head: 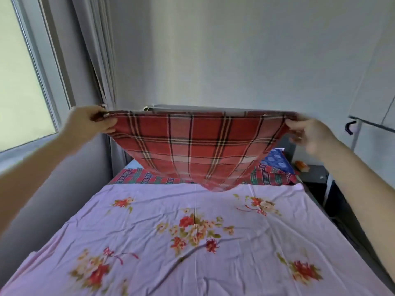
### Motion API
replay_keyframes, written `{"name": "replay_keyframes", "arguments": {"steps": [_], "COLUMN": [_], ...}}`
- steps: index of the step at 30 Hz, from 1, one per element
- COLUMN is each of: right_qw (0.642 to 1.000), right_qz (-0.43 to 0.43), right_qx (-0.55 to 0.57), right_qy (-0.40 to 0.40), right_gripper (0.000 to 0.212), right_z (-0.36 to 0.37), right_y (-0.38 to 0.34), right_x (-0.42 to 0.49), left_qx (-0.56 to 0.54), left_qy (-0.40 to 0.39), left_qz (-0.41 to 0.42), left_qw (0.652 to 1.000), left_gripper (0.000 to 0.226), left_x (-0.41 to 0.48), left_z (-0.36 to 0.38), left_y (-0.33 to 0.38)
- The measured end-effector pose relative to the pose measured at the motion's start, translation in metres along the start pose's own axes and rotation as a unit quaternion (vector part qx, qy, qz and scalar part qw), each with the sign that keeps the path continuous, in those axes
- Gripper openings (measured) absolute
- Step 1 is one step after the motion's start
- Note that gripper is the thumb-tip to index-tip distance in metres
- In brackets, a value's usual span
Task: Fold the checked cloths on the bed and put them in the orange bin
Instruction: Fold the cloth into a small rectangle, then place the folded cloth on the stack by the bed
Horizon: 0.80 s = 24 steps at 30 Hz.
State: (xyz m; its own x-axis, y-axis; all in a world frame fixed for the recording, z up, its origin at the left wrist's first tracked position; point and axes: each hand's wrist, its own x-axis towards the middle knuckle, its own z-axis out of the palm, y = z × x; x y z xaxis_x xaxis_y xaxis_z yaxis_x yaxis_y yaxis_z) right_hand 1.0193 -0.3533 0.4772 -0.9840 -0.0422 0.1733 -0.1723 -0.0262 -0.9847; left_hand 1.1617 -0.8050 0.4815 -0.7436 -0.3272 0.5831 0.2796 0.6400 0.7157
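Observation:
A red checked cloth [198,146] with black and cream lines hangs stretched in the air above the bed. My left hand [89,122] pinches its upper left corner and my right hand [310,133] pinches its upper right corner. The cloth's lower edge sags down and touches the bed sheet [192,242]. Behind it, a second checked cloth [271,176] in red and green lies crumpled across the far end of the bed. No orange bin is in view.
The bed carries a pale lilac sheet with red flowers. A window [19,82] and grey curtain [96,60] stand at the left. A blue patterned cloth [275,159] lies at the far right, beside a dark side table [314,174].

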Motion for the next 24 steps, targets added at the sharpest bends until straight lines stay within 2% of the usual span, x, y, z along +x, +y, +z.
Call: {"name": "replay_keyframes", "arguments": {"steps": [2,4,6,8,12,15,20,22,24], "right_qw": [0.998,0.990,0.973,0.957,0.929,0.914,0.909,0.914,0.919], "right_qz": [0.050,0.112,0.180,0.230,0.300,0.345,0.370,0.359,0.344], "right_qx": [-0.027,-0.070,-0.128,-0.158,-0.204,-0.206,-0.190,-0.189,-0.191], "right_qy": [-0.029,-0.058,-0.072,-0.083,-0.072,-0.054,-0.004,-0.014,-0.024], "right_gripper": [0.010,0.010,0.013,0.012,0.011,0.012,0.032,0.026,0.019], "right_z": [-0.004,-0.009,-0.014,-0.017,-0.023,-0.024,-0.033,-0.036,-0.039], "right_y": [0.049,0.096,0.148,0.191,0.255,0.281,0.301,0.297,0.290], "right_x": [-0.035,-0.070,-0.113,-0.150,-0.223,-0.260,-0.298,-0.313,-0.326], "left_qx": [0.163,0.266,0.336,0.407,0.461,0.474,0.402,0.390,0.382], "left_qy": [-0.071,-0.155,-0.264,-0.344,-0.448,-0.497,-0.502,-0.507,-0.515], "left_qz": [-0.004,0.010,0.037,0.048,0.038,0.049,0.015,-0.003,0.001], "left_qw": [0.984,0.951,0.903,0.845,0.765,0.725,0.766,0.769,0.767], "left_gripper": [0.010,0.016,0.029,0.032,0.005,0.015,0.016,0.010,0.014], "left_x": [-0.042,-0.083,-0.133,-0.176,-0.248,-0.285,-0.323,-0.339,-0.354], "left_z": [-0.008,-0.009,-0.004,0.005,0.022,0.031,0.023,0.013,0.003], "left_y": [-0.042,-0.076,-0.104,-0.127,-0.171,-0.191,-0.190,-0.181,-0.168]}}
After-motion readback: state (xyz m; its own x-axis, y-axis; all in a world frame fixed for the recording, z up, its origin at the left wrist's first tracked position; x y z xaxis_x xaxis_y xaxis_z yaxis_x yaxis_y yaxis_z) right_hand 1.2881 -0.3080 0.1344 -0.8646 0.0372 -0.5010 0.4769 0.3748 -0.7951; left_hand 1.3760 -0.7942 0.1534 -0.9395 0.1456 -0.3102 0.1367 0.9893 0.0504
